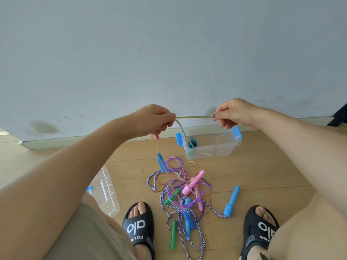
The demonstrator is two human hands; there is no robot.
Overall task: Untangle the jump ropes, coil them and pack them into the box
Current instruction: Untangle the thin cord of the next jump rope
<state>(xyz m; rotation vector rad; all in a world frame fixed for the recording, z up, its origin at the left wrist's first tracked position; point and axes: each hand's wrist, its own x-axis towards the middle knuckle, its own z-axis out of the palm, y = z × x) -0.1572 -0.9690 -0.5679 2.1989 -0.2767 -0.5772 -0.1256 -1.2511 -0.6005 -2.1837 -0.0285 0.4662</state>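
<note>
Progress looks early to middling. Both bare hands are raised in front of a pale grey wall, stretching a short span of thin yellowish translucent jump rope (193,117) between them. The left hand (155,119) has its grip closed around the rope, with loops and a slim blue handle (161,162) hanging below it. The right hand (234,114) pinches the rope's far end, fingers pressed together on it; whether a small fitting sits there is too blurred to tell.

On the wooden floor by the wall stands the clear plastic storage box with blue side latches (232,145). It already holds what appears to be one coiled dark blue-green rope (192,143), and a pale strand trails inside.

Most of the work seems left. Between the person's feet lies a tangled heap of ropes (180,192): a shiny purple cord, a blue-and-white braided cord, pink handles (193,184), green handles (173,235) and a thick blue handle (232,202) lying a little apart to the right. These remain knotted together and uncoiled. A judgement only: one rope packed, one in hand, several to go.

The clear box lid (108,194) rests on the floor at left, near the left knee.

Writing is legible on the black slide sandals (139,226): large white letters reading "alo" on each strap, upside down from this view. Smaller lettering beneath is too blurred to read reliably.
</note>
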